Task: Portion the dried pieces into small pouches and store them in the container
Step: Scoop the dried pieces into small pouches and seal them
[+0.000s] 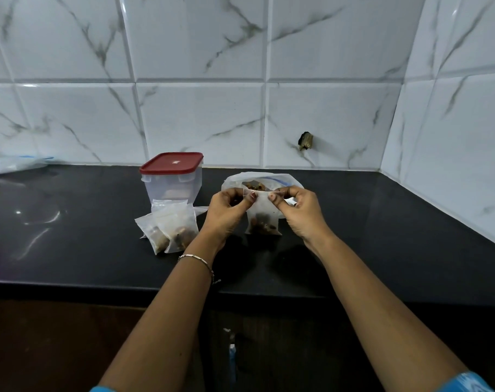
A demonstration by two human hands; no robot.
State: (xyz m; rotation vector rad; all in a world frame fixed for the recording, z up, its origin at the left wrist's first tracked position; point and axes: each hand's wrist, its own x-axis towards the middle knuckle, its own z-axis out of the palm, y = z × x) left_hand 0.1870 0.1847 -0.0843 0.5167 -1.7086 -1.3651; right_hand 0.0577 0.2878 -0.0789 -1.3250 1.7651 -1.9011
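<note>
A glossy black countertop (pixel 85 250) meets white marble-veined wall tiles (pixel 198 117), which turn a corner at the right. Left of centre stands a lidded clear container (pixel 172 179), with filled pouches (pixel 169 230) lying just before it. The left hand (pixel 226 213) and right hand (pixel 300 213) pinch the top edge of a small pouch (pixel 263 216) of dried pieces, before a larger open bag (pixel 264 179).

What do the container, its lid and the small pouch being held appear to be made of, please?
The container: clear, slightly frosted plastic with see-through walls. The lid: opaque red plastic, satin finish, moulded rim. The pouch: probably thin translucent plastic film; dark pieces show through and it creases.
</note>
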